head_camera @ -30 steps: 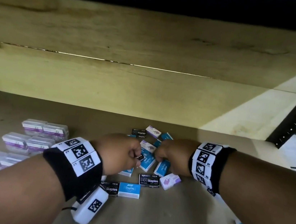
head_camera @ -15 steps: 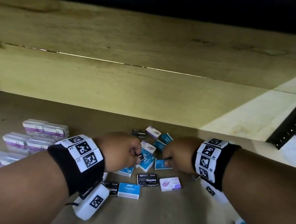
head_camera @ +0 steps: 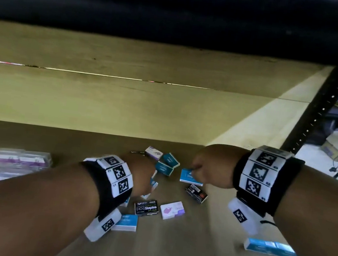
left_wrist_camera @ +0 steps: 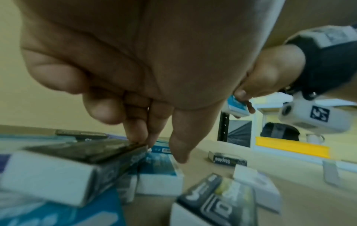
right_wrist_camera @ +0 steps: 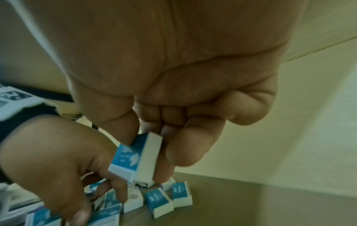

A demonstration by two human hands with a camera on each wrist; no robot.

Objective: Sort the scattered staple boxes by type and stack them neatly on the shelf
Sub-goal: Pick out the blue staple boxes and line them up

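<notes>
Small staple boxes in blue, black and purple-white lie scattered on the wooden shelf [head_camera: 201, 250]. My right hand [head_camera: 193, 172] pinches a blue staple box [head_camera: 190, 177] between thumb and fingers and holds it above the pile; the right wrist view shows the same blue box [right_wrist_camera: 135, 157] tilted clear of the boxes below. My left hand [head_camera: 149, 179] reaches down into the middle of the pile. In the left wrist view its curled fingers [left_wrist_camera: 137, 134] press on the far edge of a tilted black staple box [left_wrist_camera: 81, 151], with the thumb beside it.
Clear purple-labelled cases [head_camera: 22, 158] sit in rows at the left. A row of blue boxes [head_camera: 270, 248] lies at the front right. Black boxes [head_camera: 146, 207] [head_camera: 196, 193], a purple-white box [head_camera: 172, 210] and teal boxes [head_camera: 168, 160] surround the hands. A black shelf post [head_camera: 315, 117] stands at the right.
My right hand has picked the blue box out of the pile and carried it up and to the right. My left hand has sunk lower into the pile.
</notes>
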